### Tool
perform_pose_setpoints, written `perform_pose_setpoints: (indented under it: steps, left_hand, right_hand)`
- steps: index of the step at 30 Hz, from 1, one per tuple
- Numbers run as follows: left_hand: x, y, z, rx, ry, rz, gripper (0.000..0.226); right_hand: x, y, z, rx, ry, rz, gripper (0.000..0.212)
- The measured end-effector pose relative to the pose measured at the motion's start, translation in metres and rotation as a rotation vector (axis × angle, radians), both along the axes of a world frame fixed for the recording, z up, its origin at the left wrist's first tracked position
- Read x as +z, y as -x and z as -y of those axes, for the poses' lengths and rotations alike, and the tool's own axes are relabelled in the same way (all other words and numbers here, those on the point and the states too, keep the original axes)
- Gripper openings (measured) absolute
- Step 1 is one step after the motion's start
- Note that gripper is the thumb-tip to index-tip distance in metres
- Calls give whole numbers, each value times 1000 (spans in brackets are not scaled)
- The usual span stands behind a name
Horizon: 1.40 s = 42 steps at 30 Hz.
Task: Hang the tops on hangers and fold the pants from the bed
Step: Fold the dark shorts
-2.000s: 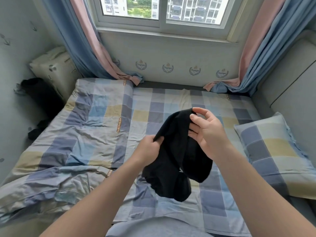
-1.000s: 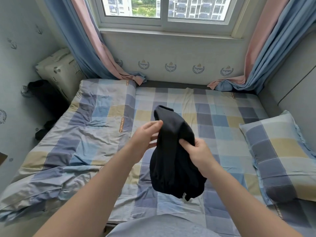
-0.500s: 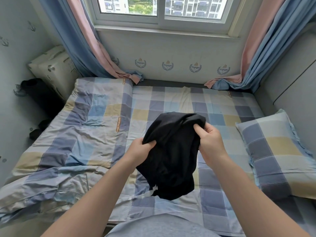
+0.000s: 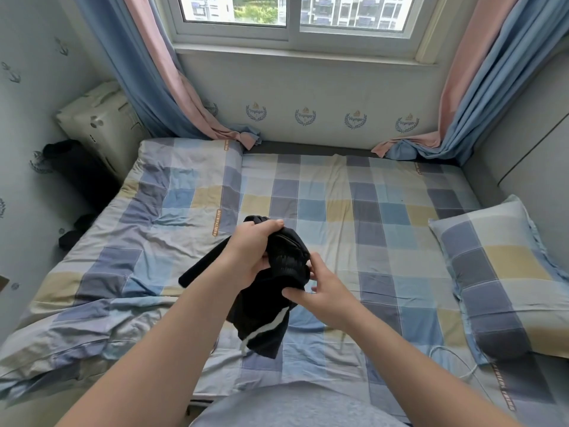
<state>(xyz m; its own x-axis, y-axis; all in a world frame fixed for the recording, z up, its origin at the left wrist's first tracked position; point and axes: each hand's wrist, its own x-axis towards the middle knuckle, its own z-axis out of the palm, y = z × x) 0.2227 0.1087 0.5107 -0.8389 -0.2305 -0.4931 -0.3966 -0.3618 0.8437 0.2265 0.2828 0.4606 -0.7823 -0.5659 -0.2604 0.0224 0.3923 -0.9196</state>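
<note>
A bunched black garment [image 4: 271, 315] with a white stripe near its lower edge hangs in the air above the middle of the checked bed [image 4: 369, 211]. My left hand [image 4: 252, 248] grips its upper part, fingers curled over the top. My right hand [image 4: 320, 288] pinches the cloth just below and to the right, thumb against the fabric. A strip of the garment sticks out to the left behind my left wrist. Whether it is a top or pants cannot be told.
A rumpled checked duvet [image 4: 117, 241] covers the bed's left half. A matching pillow [image 4: 505, 278] lies at the right edge, a white cable [image 4: 458, 362] beside it. Dark clothing [image 4: 74, 167] sits on the floor at the left by a beige case [image 4: 98, 124].
My hands have drawn close together on the garment. The left hand rose to grip its top and the right dropped below it, bunching the cloth and showing the white stripe.
</note>
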Motion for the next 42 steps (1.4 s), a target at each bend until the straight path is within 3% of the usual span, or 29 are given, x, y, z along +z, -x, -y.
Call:
perform_pose_setpoints:
  steps: [2, 4, 7, 10, 13, 15, 20, 25, 28, 31, 36, 40, 42]
  left_hand:
    - [3, 0, 3, 19, -13, -23, 12]
    - [3, -1, 7, 70, -30, -40, 14]
    - [-2, -4, 14, 160, -81, -31, 22]
    - [-8, -10, 18, 178, -111, -19, 19]
    - [-14, -20, 17, 22, -28, 3, 18]
    - [-18, -27, 11, -182, 61, 21, 33]
    - [-35, -36, -21, -560, 280, 83, 50]
    - [-69, -39, -37, -576, 430, 65, 29]
    - [-77, -38, -39, -435, 429, 96, 15]
    - [-68, -33, -34, -215, 355, 48, 15]
    - [-37, -21, -19, -45, 385, -73, 13]
    - [-14, -14, -9, -110, 507, -178, 9]
    - [-6, -14, -8, -171, 565, -207, 12]
  right_hand:
    - [-1, 3, 2, -61, 16, -82, 32]
    - [1, 10, 1, -125, 26, -154, 31]
    - [12, 21, -5, -220, 34, -169, 34]
    - [23, 32, -11, -362, 81, -160, 21]
    - [36, 43, -13, -502, 192, 47, 13]
    - [47, 48, -15, -573, 230, 172, 15]
    - [73, 47, -11, -702, 375, 260, 18]
    - [88, 45, -19, -768, 597, 396, 24]
    - [87, 47, -29, -807, 649, 407, 25]
    - [73, 49, -41, -839, 606, 392, 27]
    - [20, 43, -54, -902, 338, 474, 30]
    - [-11, 23, -54, -639, 91, 698, 22]
    - [-14, 14, -46, -492, 20, 687, 40]
